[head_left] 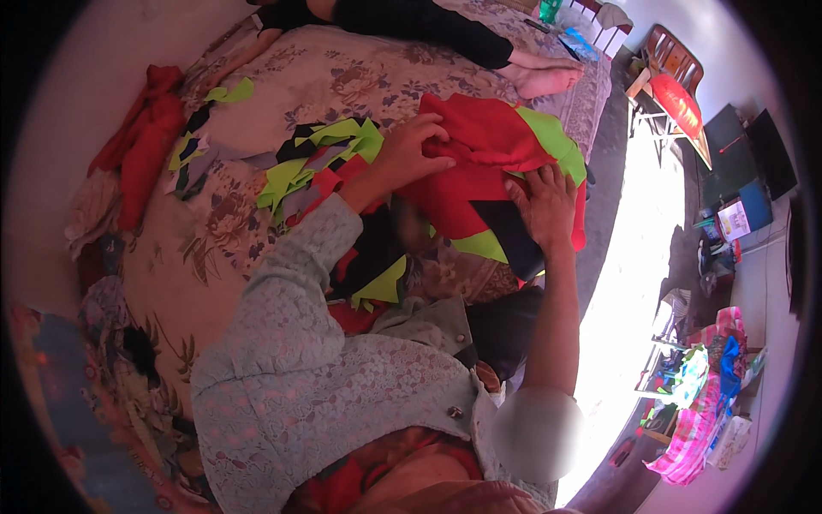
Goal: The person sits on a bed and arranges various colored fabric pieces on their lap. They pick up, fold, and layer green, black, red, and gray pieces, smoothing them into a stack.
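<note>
A red cloth piece (484, 133) with lime-green and black panels lies bunched in front of me on the bed. My left hand (418, 152) rests at its left edge, thumb and fingers curved with a gap between them; no cloth shows pinched there. On the right side, my right hand (546, 204) lies flat over the cloth with its fingers stretched out. Under that hand are a black panel (505, 227) and a lime-green edge (481, 247). Beside my left wrist sits a heap of lime, black, grey and red fabric scraps (321, 163). More black and lime cloth (377, 265) lies below my left forearm.
The bed's flowered sheet (235, 227) spreads around me. Another person's legs (428, 30) stretch across its far side. A red garment (141, 150) lies at the left by the wall. Beyond the bed's right edge stand a wooden chair (675, 56) and a pink checked bag (693, 428).
</note>
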Demonstrator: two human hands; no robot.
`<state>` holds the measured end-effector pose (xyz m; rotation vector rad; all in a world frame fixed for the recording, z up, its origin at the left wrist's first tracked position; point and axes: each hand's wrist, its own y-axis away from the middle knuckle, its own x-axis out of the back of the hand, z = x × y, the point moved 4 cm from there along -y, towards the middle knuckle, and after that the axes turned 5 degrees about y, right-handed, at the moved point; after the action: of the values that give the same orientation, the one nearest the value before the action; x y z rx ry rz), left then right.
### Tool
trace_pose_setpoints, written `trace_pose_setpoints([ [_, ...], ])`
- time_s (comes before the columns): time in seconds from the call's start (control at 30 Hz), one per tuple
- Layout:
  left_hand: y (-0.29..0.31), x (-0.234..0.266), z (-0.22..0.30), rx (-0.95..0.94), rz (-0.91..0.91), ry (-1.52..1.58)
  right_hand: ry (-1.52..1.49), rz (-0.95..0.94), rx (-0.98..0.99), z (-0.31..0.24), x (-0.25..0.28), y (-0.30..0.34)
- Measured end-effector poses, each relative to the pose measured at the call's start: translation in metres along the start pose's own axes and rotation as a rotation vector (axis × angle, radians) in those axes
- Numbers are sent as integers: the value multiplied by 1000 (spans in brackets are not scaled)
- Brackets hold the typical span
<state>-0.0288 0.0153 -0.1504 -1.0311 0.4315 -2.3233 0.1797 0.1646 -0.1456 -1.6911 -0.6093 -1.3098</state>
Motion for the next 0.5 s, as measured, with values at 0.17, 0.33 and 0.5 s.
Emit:
trace_pose_setpoints([
  [0.17,-13,1,7,-109,12,-204,28,36,7,2,-5,0],
  [0.33,-24,21,44,-380,123,-338,8,50,-12,3,-6,1],
  [0.5,-13,22,54,-477,-21,-437,5,32,-12,1,-3,1],
])
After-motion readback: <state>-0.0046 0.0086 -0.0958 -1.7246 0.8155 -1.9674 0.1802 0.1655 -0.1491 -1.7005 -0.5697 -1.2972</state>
